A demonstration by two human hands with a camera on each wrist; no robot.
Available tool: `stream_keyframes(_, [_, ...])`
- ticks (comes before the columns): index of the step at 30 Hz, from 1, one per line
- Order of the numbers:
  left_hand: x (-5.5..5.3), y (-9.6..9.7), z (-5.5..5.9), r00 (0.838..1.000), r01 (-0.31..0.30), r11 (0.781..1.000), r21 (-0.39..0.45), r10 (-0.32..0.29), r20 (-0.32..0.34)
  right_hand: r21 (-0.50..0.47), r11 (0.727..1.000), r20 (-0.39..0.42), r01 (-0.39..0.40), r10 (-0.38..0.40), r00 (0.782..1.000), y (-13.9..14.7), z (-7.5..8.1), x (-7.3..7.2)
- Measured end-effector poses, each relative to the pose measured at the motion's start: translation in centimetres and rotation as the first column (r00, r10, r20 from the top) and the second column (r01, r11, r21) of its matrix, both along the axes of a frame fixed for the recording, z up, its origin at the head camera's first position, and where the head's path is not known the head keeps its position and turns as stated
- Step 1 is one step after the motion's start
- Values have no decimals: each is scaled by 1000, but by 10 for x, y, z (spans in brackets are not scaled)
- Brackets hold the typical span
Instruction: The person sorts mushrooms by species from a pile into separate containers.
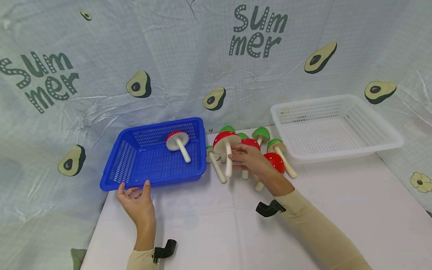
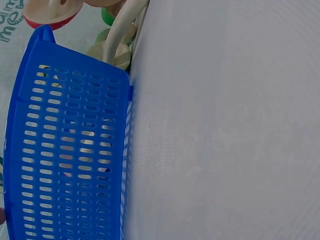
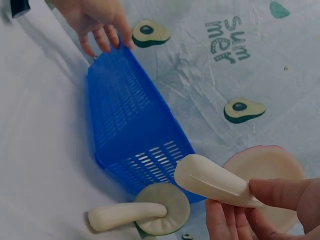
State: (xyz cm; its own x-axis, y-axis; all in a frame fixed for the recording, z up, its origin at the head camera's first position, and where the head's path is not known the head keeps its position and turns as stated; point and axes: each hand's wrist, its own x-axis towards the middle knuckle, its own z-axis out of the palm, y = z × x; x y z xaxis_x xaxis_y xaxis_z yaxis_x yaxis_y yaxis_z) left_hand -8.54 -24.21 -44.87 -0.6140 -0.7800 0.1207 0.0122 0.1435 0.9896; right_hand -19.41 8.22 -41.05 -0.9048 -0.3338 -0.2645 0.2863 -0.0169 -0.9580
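Red mushroom (image 1: 228,144), cap up and stem down, was held in the right hand (image 1: 251,161), raised before the loose group near the tabletop's (image 1: 202,225) back edge. Thumb and fingers pinched the pale stem from its right side, leaving the broad cap free, probably because the slim stem gave the easier hold. The left hand (image 1: 138,204) touched the blue basket (image 1: 179,179) at its near rim, close to the front left corner; its thumb and forefinger stood wide apart, the other fingers bent below the rim. I could not tell whether it gripped or only rested, but it seemed placed to steady the basket.

Inside that basket, a second red mushroom (image 1: 177,141) lay tipped in the right half, cap toward the back wall, stem toward the front; the wide cap likely kept it tilted. Just beside the right wall, a fallen mushroom (image 1: 217,168) lay with its stem toward the tabletop's front edge. Past the right hand, more red mushrooms (image 1: 275,162) and several green mushrooms (image 1: 261,134) crowded between the two baskets, perhaps to be within easy reach. The white basket (image 1: 337,153) stood at the back right corner.
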Motion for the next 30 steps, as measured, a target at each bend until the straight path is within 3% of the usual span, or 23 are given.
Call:
stream_keyframes(9, [-1, -2, -2, 1000, 6, 1000, 1, -7, 12, -15, 1000, 9, 7, -7, 1000, -11, 8, -6])
stream_keyframes(30, [0, -3, -3, 1000, 10, 1000, 14, -10, 6, -102, 992, -48, -74, 69, 996, -43, 30, -20])
